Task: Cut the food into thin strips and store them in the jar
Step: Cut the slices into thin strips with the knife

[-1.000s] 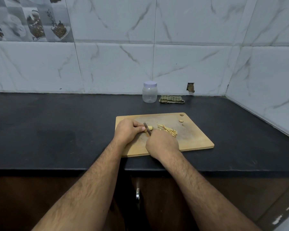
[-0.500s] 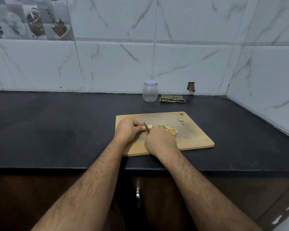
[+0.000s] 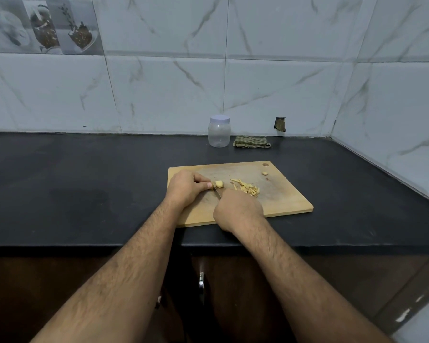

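Against the frame half a second earlier, the knife blade [image 3: 217, 193] is now lying lower and nearer the board's front edge, and more of the pale uncut piece [image 3: 219, 184] is showing beyond the left fingertips; the pile of strips, the jar and the cloth are sitting where they were. No brand, label or writing is readable anywhere in view. Taking the wooden cutting board [image 3: 290, 201] as reference and working left to right: the left hand [image 3: 187, 188] is resting over the board's left part, its fingers curled and its fingertips pinching the uncut piece, which is lying on the board just right of those fingertips. The blade is angling down beside that piece, between the two hands. The right hand [image 3: 237, 210] is sitting over the board's front edge near its middle, fingers wrapped round the knife handle, which the hand is hiding. The cut strips [image 3: 245, 188] are lying in a loose heap on the board just beyond the right hand. A small offcut [image 3: 264, 173] is lying near the board's far right corner. Behind the board, against the wall, the clear jar [image 3: 219, 134] is standing with its lid on, and a folded checked cloth [image 3: 252, 141] is lying just to its right on the dark counter [image 3: 84, 184].
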